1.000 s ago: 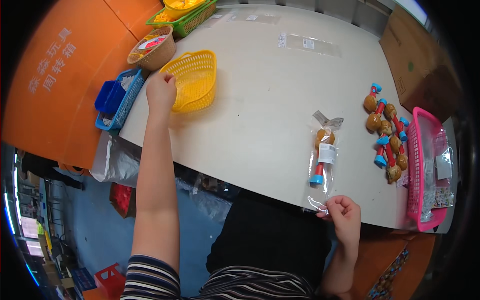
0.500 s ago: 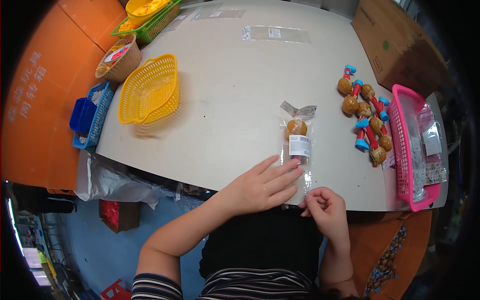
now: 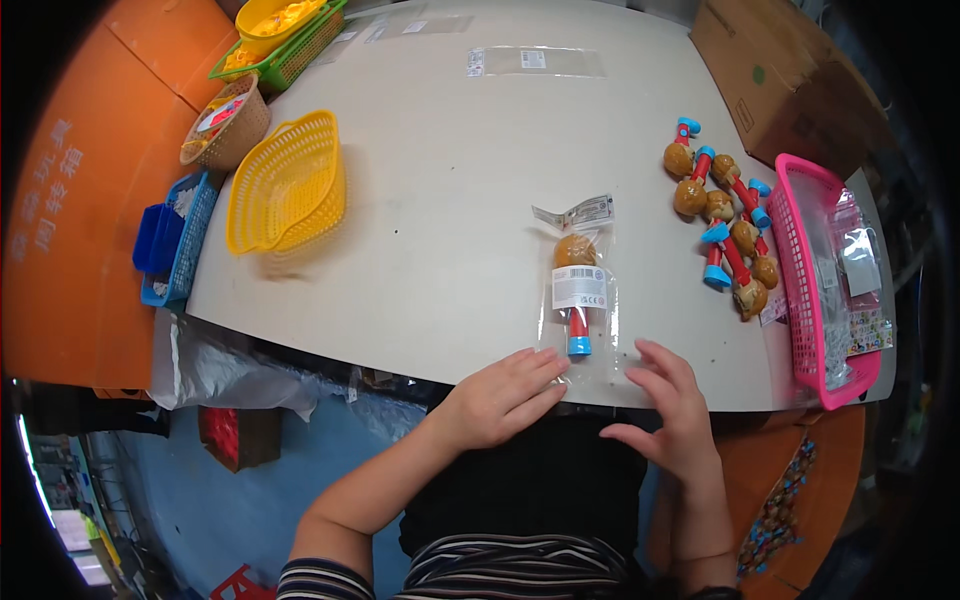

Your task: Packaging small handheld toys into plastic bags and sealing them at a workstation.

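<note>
A clear plastic bag (image 3: 601, 345) lies near the table's front edge. Inside it is a small toy figure (image 3: 575, 250) with a round brown head, red body and blue base; a white label (image 3: 579, 287) covers its middle. My left hand (image 3: 505, 398) rests flat, fingers stretched out, on the bag's near left corner below the blue base. To the right of the bag, my right hand (image 3: 672, 410) is open, thumb and fingers apart, with nothing between them. On the right side lies a loose group of similar toy figures (image 3: 718, 206), unbagged.
A pink basket (image 3: 800, 280) with clear bags stands at the right, a cardboard box (image 3: 775, 75) behind it. Toward the left are a yellow basket (image 3: 290, 185), a tan basket (image 3: 230, 130) and a blue basket (image 3: 185, 250). A flat labelled bag (image 3: 560, 63) lies at the back.
My left hand has slid down toward the bag's near end, uncovering the figure's blue base. My right hand has opened from closed fingers and moved slightly right. The view has shifted a little.
</note>
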### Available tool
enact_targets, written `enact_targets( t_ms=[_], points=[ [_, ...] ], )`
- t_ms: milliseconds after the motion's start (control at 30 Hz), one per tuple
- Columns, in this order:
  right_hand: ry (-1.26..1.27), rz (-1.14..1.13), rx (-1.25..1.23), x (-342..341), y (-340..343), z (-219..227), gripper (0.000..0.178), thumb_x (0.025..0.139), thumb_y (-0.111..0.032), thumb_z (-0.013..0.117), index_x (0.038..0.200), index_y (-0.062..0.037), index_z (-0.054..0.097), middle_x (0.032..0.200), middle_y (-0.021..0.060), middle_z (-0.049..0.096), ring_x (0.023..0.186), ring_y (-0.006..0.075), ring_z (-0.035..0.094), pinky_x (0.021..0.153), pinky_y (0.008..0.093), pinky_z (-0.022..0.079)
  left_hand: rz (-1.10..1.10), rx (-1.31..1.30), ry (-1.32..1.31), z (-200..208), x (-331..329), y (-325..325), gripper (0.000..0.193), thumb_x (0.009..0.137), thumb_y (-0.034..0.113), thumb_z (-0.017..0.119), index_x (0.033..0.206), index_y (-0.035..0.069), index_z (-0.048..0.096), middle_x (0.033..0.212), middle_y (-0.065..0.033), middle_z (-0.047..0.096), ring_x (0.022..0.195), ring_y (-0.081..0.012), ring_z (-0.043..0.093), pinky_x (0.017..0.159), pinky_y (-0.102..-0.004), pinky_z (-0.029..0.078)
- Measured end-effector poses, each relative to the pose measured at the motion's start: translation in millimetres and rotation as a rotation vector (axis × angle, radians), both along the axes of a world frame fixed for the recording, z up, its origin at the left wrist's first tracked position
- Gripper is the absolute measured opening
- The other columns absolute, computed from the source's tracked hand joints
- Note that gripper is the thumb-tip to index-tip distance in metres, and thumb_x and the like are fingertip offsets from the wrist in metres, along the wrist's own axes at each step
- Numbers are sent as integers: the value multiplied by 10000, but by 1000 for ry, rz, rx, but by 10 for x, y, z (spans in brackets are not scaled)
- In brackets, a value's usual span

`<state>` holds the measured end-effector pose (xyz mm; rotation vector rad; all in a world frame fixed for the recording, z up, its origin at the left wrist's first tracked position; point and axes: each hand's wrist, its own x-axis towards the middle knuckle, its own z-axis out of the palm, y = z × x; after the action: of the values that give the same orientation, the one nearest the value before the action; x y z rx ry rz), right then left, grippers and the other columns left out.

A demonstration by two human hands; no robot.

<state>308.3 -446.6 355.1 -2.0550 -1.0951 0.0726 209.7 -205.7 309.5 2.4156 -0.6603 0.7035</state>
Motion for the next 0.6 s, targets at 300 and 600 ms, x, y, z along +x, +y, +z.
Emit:
enact_targets(
  t_ms=[300,600],
  points=[
    [-438,278,-42,195,95,-194,376,705,-152,784,1070,-188,699,1316,158,538,1129,344,557,1001,482,430,7,-95,-10,-126,-57,36,309,741,-31,700,1044,1,649,1137,-174,659,1069,-339,651,889,-415,553],
    [-506,400,38,301,167,-189,267,676,-66,746,932,-116,689,1148,117,612,1002,281,590,858,411,489,30,-128,-21,-138,-73,45,310,726,-18,729,1025,24,660,1074,-144,678,1024,-329,671,814,-369,562]
  ],
)
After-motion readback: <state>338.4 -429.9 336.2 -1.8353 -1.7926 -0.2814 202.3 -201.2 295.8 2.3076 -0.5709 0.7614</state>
